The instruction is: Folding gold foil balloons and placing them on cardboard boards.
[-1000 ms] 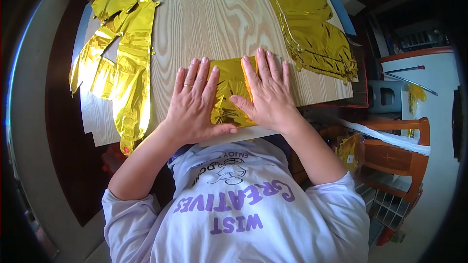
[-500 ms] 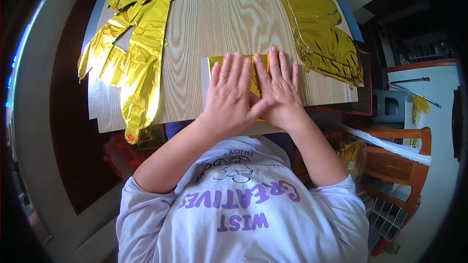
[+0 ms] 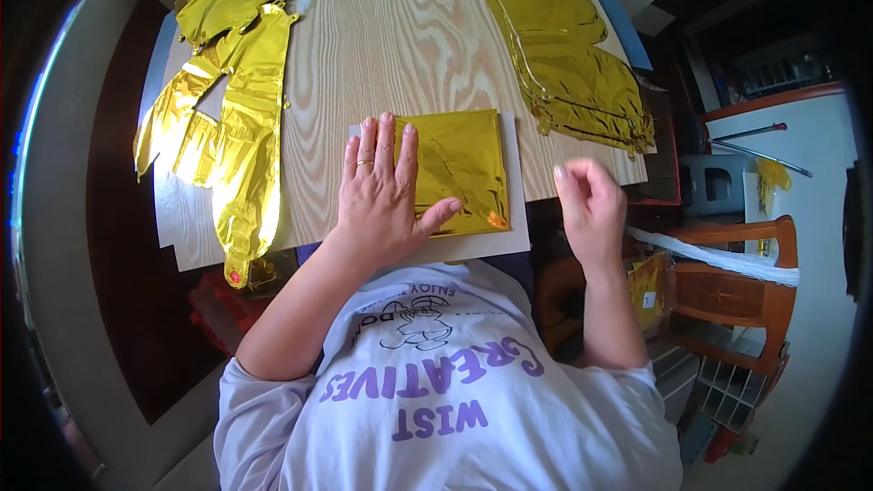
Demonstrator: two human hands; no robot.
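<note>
A folded gold foil balloon (image 3: 464,159) lies as a flat packet on a pale grey card (image 3: 517,209) at the table's near edge. An orange mark shows at its near right corner. My left hand (image 3: 377,191) is stretched out flat on the packet's left part, fingers pointing away from me and thumb spread to the right. A ring is on one of its fingers. My right hand (image 3: 596,209) is raised off to the right of the card, apart from the packet. Its fingers are curled in, and I see nothing in them.
Unfolded gold foil balloons lie on the wood-grain table (image 3: 391,45): one at the left (image 3: 245,127), its tail over the near edge, another at the far right (image 3: 564,45). To my right stand a wooden chair (image 3: 727,314) and a grey plastic stool (image 3: 714,184).
My right hand has lifted off the foil packet, moved right and curled its fingers. My left hand stays flat on the packet, whose right part is now uncovered. The view has shifted slightly.
</note>
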